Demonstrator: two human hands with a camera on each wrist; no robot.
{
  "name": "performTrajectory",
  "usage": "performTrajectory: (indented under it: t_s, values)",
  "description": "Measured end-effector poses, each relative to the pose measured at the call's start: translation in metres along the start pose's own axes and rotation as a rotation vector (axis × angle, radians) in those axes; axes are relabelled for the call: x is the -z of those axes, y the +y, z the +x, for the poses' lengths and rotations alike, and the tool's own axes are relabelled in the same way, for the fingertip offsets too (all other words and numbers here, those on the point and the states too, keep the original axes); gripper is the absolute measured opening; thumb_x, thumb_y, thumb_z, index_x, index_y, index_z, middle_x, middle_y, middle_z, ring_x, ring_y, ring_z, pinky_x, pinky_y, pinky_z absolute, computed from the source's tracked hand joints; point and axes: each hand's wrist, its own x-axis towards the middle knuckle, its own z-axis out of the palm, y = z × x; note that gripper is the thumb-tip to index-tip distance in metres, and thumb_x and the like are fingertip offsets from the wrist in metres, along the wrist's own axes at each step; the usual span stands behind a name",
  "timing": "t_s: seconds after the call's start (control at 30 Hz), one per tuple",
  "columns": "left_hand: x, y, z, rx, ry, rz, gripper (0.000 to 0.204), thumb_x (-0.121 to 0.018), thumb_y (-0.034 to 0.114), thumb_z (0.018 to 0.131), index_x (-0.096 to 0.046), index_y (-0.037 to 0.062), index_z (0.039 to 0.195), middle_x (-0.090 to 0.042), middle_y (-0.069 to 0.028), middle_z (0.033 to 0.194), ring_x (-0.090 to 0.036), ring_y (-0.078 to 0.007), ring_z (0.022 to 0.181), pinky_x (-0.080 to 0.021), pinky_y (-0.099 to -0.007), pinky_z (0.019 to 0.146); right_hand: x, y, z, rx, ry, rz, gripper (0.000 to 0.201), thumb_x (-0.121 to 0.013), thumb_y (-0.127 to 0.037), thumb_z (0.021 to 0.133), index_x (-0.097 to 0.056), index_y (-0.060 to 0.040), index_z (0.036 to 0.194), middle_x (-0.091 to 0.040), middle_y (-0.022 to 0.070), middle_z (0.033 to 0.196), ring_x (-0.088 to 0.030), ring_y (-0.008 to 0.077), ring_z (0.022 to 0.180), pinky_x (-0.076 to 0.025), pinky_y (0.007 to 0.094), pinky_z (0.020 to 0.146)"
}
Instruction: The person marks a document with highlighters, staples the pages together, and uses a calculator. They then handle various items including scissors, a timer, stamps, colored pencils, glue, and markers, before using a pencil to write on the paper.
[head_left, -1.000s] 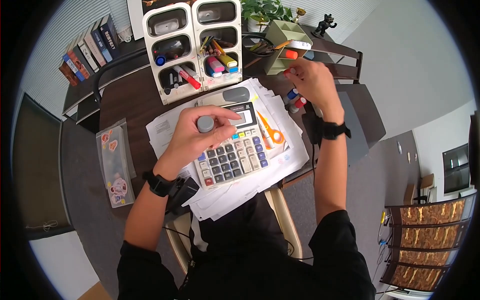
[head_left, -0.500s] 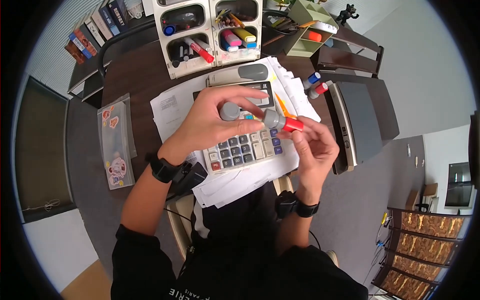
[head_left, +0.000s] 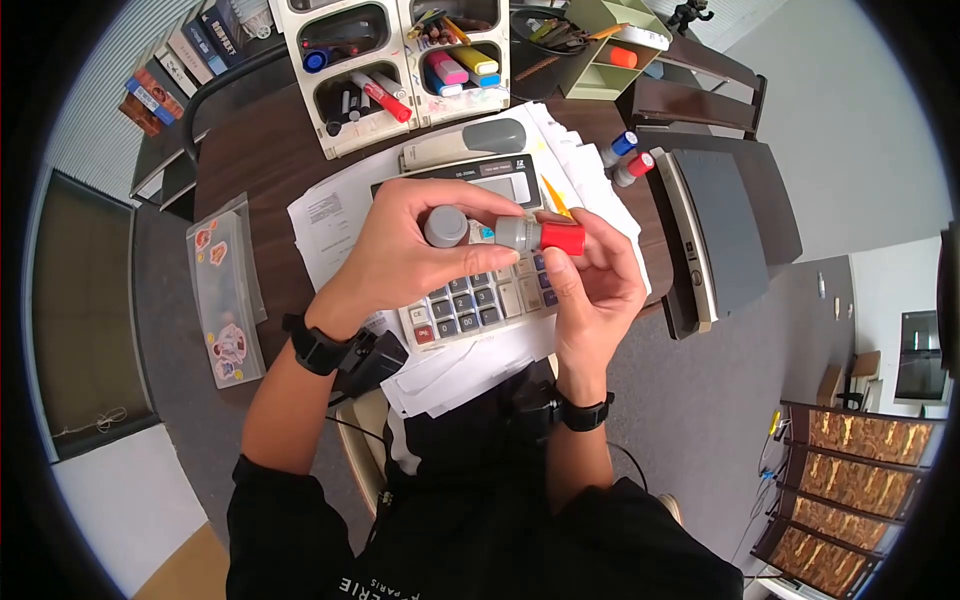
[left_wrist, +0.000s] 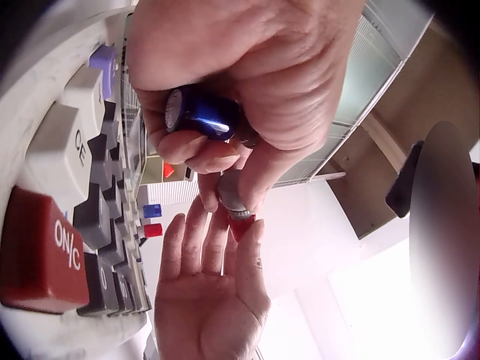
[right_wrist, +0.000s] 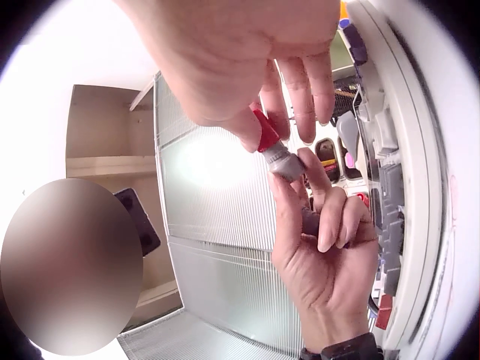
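Over a white calculator (head_left: 465, 300), my left hand (head_left: 385, 255) holds a small blue stamp (left_wrist: 204, 116) under its curled fingers. The grey cap (head_left: 446, 226) of that stamp faces up in the head view. Between the same hand's thumb and index fingertips is the grey end (head_left: 517, 233) of a red stamp. My right hand (head_left: 600, 290) pinches this stamp's red body (head_left: 563, 238) between thumb and fingers, from the other side. In the right wrist view the red stamp (right_wrist: 267, 133) lies between both hands, red part and grey part joined.
Another blue stamp (head_left: 620, 147) and red stamp (head_left: 636, 167) stand right of the papers (head_left: 575, 150). Behind are a pen organizer (head_left: 400, 90), a green shelf (head_left: 595, 80) and a stapler (head_left: 465, 142). A sticker-covered pouch (head_left: 222, 300) lies left, a dark grey machine (head_left: 715, 220) right.
My right hand has come from beside the green shelf toward my left hand, bringing the red stamp. My left fingertips have closed on its grey end. The left hand keeps the blue stamp.
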Motion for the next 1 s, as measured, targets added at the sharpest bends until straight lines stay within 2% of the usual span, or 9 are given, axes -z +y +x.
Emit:
performTrajectory:
  t_s: [0.27,0.33,0.37,0.5,0.57,0.63,0.67,0.9,1.0]
  values:
    - [0.001,0.002,0.0,-0.046,-0.002,0.024,0.033,-0.086,0.015,0.076,-0.077,0.0014,0.105,-0.074,-0.0035,0.09,-0.054,-0.0067,0.067,-0.044,-0.0225,0.062,-0.004,-0.002,0.0,0.013,0.01,-0.015,0.043,-0.074,0.007,0.087,-0.057,0.0069,0.127,-0.072,0.0191,0.112,-0.07,0.0195,0.103,-0.055,0.0306,0.092]
    - [0.002,0.007,0.0,0.021,-0.038,0.009,0.033,-0.087,0.015,0.078,-0.076,0.0015,0.106,-0.077,-0.0074,0.096,-0.07,-0.0123,0.086,-0.053,-0.0258,0.08,-0.004,-0.001,-0.001,0.018,0.023,-0.003,0.044,-0.075,0.007,0.086,-0.058,0.0068,0.127,-0.072,0.019,0.112,-0.07,0.0194,0.103,-0.055,0.0304,0.092]
    - [0.002,0.007,0.0,0.02,-0.039,0.009,0.033,-0.087,0.015,0.078,-0.076,0.0015,0.106,-0.077,-0.0074,0.096,-0.07,-0.0123,0.086,-0.053,-0.0258,0.08,-0.004,-0.001,-0.001,0.024,0.035,0.008,0.044,-0.075,0.008,0.086,-0.058,0.0066,0.127,-0.072,0.0189,0.112,-0.07,0.0193,0.103,-0.055,0.0303,0.092]
    - [0.005,0.006,-0.002,0.029,-0.014,0.002,0.031,-0.086,0.013,0.079,-0.076,0.0006,0.105,-0.076,-0.0072,0.093,-0.068,-0.0108,0.083,-0.053,-0.0245,0.074,0.002,0.004,0.001,0.045,0.086,0.035,0.041,-0.073,0.006,0.088,-0.058,0.0064,0.126,-0.072,0.0192,0.111,-0.07,0.0201,0.103,-0.055,0.0307,0.092]
    - [0.009,0.005,-0.003,0.049,0.01,-0.015,0.03,-0.086,0.012,0.08,-0.076,0.0002,0.106,-0.076,-0.007,0.092,-0.067,-0.0098,0.08,-0.052,-0.0239,0.069,0.014,0.001,0.01,0.075,0.24,0.198,0.036,-0.07,0.003,0.092,-0.059,0.0062,0.126,-0.072,0.0193,0.111,-0.071,0.0203,0.101,-0.057,0.0306,0.089]
    - [0.013,0.002,-0.002,0.063,0.099,-0.039,0.029,-0.084,0.011,0.081,-0.076,-0.0005,0.107,-0.072,-0.0048,0.084,-0.06,-0.0057,0.067,-0.046,-0.0216,0.055,0.029,-0.005,0.016,0.105,0.299,0.089,0.035,-0.066,0.0,0.095,-0.058,0.0064,0.128,-0.072,0.0183,0.109,-0.071,0.0187,0.098,-0.059,0.0292,0.084]
    - [0.012,0.002,-0.002,0.102,0.114,-0.097,0.029,-0.084,0.01,0.081,-0.076,-0.0011,0.107,-0.066,-0.0028,0.078,-0.051,-0.0029,0.055,-0.038,-0.0211,0.046,0.037,-0.007,0.018,0.122,0.306,0.044,0.036,-0.067,0.0,0.095,-0.058,0.0064,0.129,-0.072,0.0179,0.109,-0.071,0.0184,0.097,-0.059,0.0294,0.084]
    - [0.006,-0.001,-0.002,0.075,0.147,-0.18,0.029,-0.079,0.013,0.086,-0.074,-0.0019,0.11,-0.065,-0.0038,0.077,-0.048,-0.0026,0.052,-0.035,-0.0192,0.046,0.08,-0.021,0.015,0.191,0.359,-0.289,0.041,-0.069,-0.001,0.094,-0.056,0.0069,0.132,-0.072,0.016,0.106,-0.071,0.0158,0.088,-0.057,0.0263,0.077]
    - [0.005,0.0,-0.002,0.058,0.134,-0.18,0.029,-0.076,0.012,0.088,-0.073,-0.0037,0.112,-0.065,-0.004,0.076,-0.048,-0.0029,0.053,-0.035,-0.0192,0.048,0.1,-0.02,0.006,0.204,0.217,-0.409,0.042,-0.075,0.001,0.089,-0.056,0.0056,0.126,-0.073,0.0136,0.101,-0.071,0.0166,0.084,-0.056,0.0266,0.076]
